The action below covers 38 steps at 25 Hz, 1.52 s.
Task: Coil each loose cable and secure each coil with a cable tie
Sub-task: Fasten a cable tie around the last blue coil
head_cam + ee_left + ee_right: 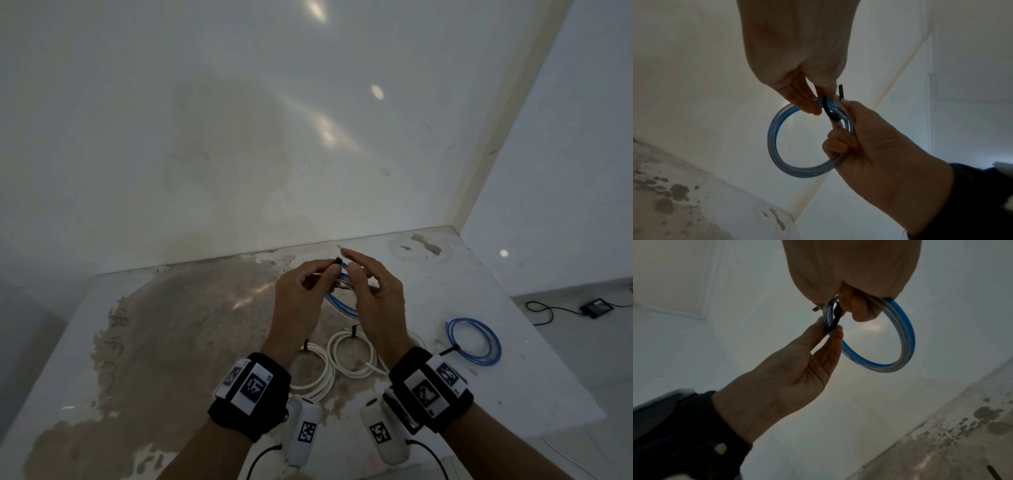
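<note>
I hold a blue and clear cable coil [339,303] upright above the stained table [171,325], close to the back wall. My right hand [356,274] grips the coil's upper side with curled fingers [859,311]. My left hand [330,270] pinches a black cable tie [826,108] against the coil [774,146] between thumb and finger. The tie [836,319] wraps round the strands, and one free end [338,261] sticks up past the fingers. In the right wrist view the left hand [829,327] pinches where tie and coil [906,344] cross. Whether the tie is fastened is hidden.
Two white cable coils [352,353] [313,371] with black ties lie on the table below my wrists. A tied blue coil [476,342] lies to the right, near the table's right edge. On the floor beyond sits a black device [596,306] with a cable.
</note>
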Tool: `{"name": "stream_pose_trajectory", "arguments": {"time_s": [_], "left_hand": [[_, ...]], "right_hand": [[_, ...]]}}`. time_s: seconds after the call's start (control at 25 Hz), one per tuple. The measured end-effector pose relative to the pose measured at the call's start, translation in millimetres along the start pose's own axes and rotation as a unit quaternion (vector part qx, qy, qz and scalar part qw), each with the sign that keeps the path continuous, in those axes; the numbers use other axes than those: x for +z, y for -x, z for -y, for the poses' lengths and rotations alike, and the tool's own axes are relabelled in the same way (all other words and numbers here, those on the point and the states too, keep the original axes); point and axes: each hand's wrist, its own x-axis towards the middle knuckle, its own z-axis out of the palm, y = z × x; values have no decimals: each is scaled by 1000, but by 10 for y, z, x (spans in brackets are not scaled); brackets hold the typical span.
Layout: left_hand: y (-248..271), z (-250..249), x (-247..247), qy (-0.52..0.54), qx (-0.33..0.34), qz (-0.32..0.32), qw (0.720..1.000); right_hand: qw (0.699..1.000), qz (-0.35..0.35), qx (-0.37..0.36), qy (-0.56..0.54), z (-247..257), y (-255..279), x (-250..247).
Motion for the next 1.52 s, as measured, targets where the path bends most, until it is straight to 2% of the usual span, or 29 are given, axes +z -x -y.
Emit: {"name": "stream_pose_trajectory", "arguments": {"time_s": [0.2, 0.56, 0.8, 1.0, 1.24, 1.52], "left_hand": [[-13, -36, 7, 13, 16, 5, 1000], [-36, -39, 46, 41, 21, 14, 999], [-75, 13, 5, 33, 32, 25, 999], [-136, 32, 5, 31, 32, 27, 999], [-165, 68, -15, 74, 16, 22, 997], [-207, 86, 6, 88, 14, 32, 996]], "right_hand": [[999, -29, 0, -12, -22, -26, 14], [1000, -28, -12, -4, 5, -125, -19], [999, -7, 29, -17, -38, -159, 0], [997, 46, 42, -46, -76, -96, 53], [998, -21, 24, -47, 19, -217, 37], [998, -17, 29, -46, 28, -247, 10]]}}
